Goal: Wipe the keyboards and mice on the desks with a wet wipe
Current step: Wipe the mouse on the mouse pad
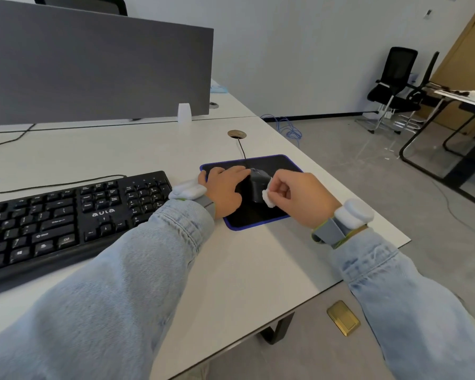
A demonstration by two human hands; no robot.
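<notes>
Pinched between thumb and fingertips of the right hand (294, 193), a small folded wet wipe (268, 198) is pressed against the right flank of the black mouse (255, 185); that grip is narrow and closed on the wipe. The mouse is steadied from the other side by the left hand (225, 187), whose fingers are laid fairly straight over its left side and top, holding nothing else. The mouse is seated on a black, blue-edged mouse pad (283, 165) near the right edge of the white surface (247, 259), its cable led back to a grommet hole (236, 134). The black keyboard (66, 218) is set just beside the pad, to the left. The mouse-wiping step is judged to be in hand. Next, the wipe would need to be drawn over the top and front buttons, which calls for the left hand's hold to be shifted clear.
</notes>
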